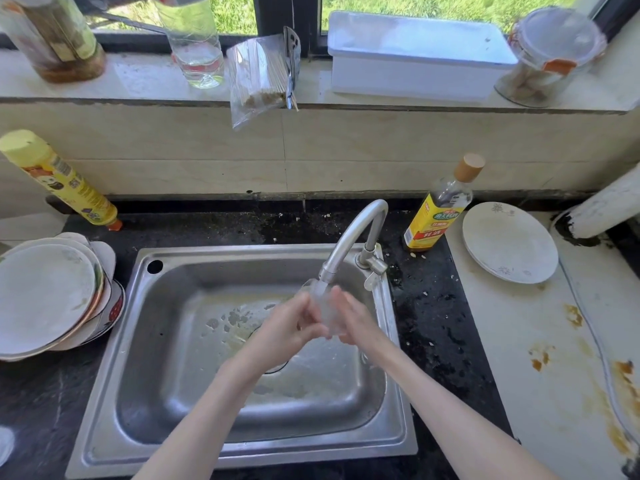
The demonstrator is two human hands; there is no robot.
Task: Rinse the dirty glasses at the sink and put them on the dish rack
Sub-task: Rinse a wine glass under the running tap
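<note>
Directly under the spout of the faucet (pixel 360 237), over the steel sink (pixel 145 341): a clear glass (pixel 323 308), gripped by curled left hand (pixel 291 327) and right hand (pixel 353 318) from either side. Left of the sink on dark stone counter (pixel 436 306), stacked plates (pixel 48 292); right, a yellow-labelled bottle (pixel 438 213) and white plate (pixel 509 242). Behind, tiled wall and cluttered window ledge (pixel 138 84).
</note>
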